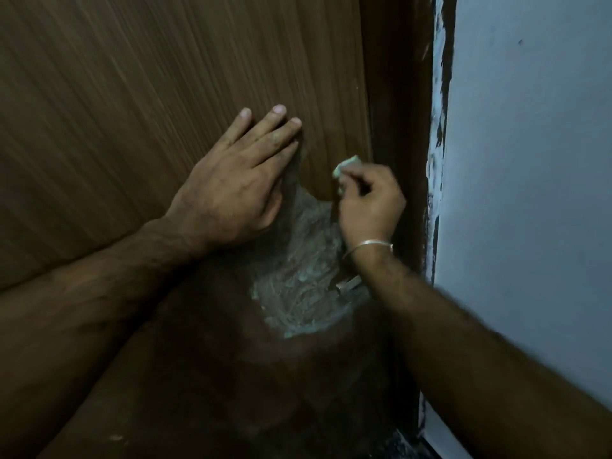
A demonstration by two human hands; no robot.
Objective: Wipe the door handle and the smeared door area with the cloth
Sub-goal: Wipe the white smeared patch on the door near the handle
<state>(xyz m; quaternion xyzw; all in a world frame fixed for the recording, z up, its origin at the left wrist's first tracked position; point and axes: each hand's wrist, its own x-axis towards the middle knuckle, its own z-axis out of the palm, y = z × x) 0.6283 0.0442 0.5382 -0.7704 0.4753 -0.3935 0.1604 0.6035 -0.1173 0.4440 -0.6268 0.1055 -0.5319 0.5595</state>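
Right hand point(371, 200) pinches a small cloth point(346, 165) in closed fingers against the brown wooden door point(149, 77). Left hand point(238, 177) presses flat, fingers spread, beside a whitish smear point(298, 286); a grey wall point(530, 160) stands right.

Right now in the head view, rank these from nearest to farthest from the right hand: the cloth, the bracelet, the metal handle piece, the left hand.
1. cloth: pinched in the right hand, at its fingertips.
2. bracelet: on that hand's own wrist, just below.
3. metal handle piece: lower, beside the white smear.
4. left hand: flat on the door, to the left.

Three and four are too close to call.
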